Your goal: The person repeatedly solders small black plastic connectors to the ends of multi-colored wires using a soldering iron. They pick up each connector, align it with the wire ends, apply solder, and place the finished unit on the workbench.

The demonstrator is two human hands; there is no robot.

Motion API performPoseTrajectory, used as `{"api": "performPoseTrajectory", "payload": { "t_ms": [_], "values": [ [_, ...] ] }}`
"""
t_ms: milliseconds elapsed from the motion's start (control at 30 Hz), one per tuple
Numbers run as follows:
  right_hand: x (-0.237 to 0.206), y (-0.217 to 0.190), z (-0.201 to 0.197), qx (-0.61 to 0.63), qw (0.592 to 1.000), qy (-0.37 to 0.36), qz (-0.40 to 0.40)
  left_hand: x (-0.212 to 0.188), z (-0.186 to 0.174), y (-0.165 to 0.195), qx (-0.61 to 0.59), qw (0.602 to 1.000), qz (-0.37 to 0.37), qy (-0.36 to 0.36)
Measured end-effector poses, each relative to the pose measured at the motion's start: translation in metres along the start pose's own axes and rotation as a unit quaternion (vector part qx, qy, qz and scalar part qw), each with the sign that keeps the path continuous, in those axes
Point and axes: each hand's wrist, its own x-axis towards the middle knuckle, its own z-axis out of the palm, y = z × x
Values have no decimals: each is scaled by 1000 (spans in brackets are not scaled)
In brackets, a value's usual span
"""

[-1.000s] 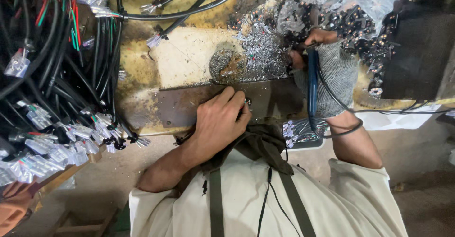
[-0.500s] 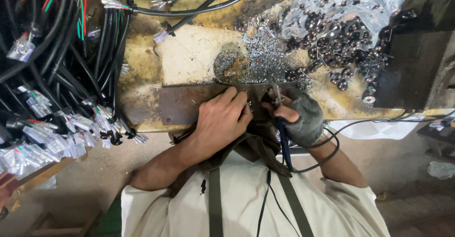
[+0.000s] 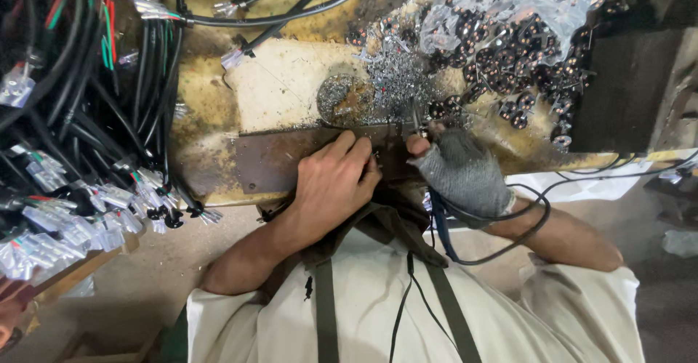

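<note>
My left hand [image 3: 334,181] is bare and lies on a rusty metal plate [image 3: 265,163] at the bench edge. Its fingers are curled around a small shiny metal part [image 3: 375,161]. My right hand [image 3: 462,175] wears a grey fingerless glove and sits just to the right, almost touching the left hand. It grips a blue-handled tool [image 3: 438,226] that hangs below the palm, with a black cable [image 3: 534,225] looped around the wrist. The right thumb and forefinger meet at a thin metal pin [image 3: 414,124] on the plate's far edge.
A heap of silver metal shavings [image 3: 392,72] lies behind the plate. A clear plastic bag of round copper-coloured parts [image 3: 523,36] sits at the back right. Bundles of black cables with plastic connectors [image 3: 87,130] crowd the left side. The bench top [image 3: 280,87] is stained yellow.
My right hand came down from the bag of parts to the plate beside my left hand, bringing the blue-handled tool along. The left hand stayed in place.
</note>
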Motion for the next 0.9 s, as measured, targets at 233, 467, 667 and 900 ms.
{"api": "performPoseTrajectory", "payload": {
  "t_ms": [233,467,667,900],
  "values": [
    [-9,-4,-3,171,969,-50,171,0,-1,2,5,1000,10,12],
    [10,1,20,431,857,125,251,-1,5,0,6,999,5,33],
    [5,-41,60,501,810,190,240,-1,4,0,15,1000,-2,14],
    [15,-43,56,462,824,195,263,-11,12,16,59,993,-41,92]
  ]
}}
